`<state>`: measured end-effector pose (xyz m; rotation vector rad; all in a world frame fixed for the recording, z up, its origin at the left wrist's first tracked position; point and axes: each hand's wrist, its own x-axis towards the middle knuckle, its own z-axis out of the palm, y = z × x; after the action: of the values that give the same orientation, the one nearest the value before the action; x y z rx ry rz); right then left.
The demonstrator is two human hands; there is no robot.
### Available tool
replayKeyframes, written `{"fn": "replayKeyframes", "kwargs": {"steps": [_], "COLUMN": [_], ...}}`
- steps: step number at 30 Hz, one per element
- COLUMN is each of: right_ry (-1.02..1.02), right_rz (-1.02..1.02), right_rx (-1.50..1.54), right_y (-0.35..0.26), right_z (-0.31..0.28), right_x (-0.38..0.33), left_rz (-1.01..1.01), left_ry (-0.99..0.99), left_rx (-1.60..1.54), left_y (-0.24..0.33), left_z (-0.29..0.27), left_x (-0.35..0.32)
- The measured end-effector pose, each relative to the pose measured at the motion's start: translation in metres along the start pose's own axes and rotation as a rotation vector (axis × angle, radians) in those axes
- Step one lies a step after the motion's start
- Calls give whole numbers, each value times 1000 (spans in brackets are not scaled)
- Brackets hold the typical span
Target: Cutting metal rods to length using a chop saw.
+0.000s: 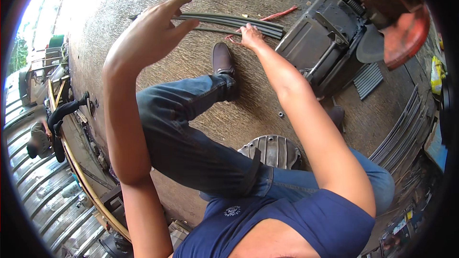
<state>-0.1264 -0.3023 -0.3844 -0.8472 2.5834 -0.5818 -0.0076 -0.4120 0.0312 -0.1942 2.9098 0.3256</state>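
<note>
My right hand (250,34) reaches down to the concrete floor, its fingers curled on a bundle of long grey rods (224,20) that lies across the floor. My left hand (155,26) is raised in the air, fingers apart and holding nothing. A red cord (278,15) lies by the rods' right end. My bent leg in blue jeans and a brown shoe (222,59) stands just in front of the rods.
A dark cut-off saw (321,43) with a red-orange blade guard (404,28) stands to the right of the rods. A round ribbed metal cover (271,150) sits under my leg. More grey rods (400,134) lie at the right. A small nut (280,113) lies loose.
</note>
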Motion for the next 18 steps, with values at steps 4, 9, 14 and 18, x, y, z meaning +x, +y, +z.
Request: {"fn": "replayKeyframes", "kwargs": {"steps": [4, 9, 14, 18], "right_ry": [-37, -150, -655, -583], "right_rz": [-53, -176, 292, 233], "right_rx": [-45, -67, 1092, 1078], "right_y": [9, 5, -6, -7], "right_z": [22, -2, -68, -115], "right_x": [11, 6, -44, -102], "left_rz": [-66, -142, -148, -128], "left_ry": [-35, -77, -85, -144], "left_rx": [57, 88, 98, 98], "left_y": [0, -11, -18, -14], "left_z": [1, 5, 14, 25], "left_x": [1, 3, 9, 22]}}
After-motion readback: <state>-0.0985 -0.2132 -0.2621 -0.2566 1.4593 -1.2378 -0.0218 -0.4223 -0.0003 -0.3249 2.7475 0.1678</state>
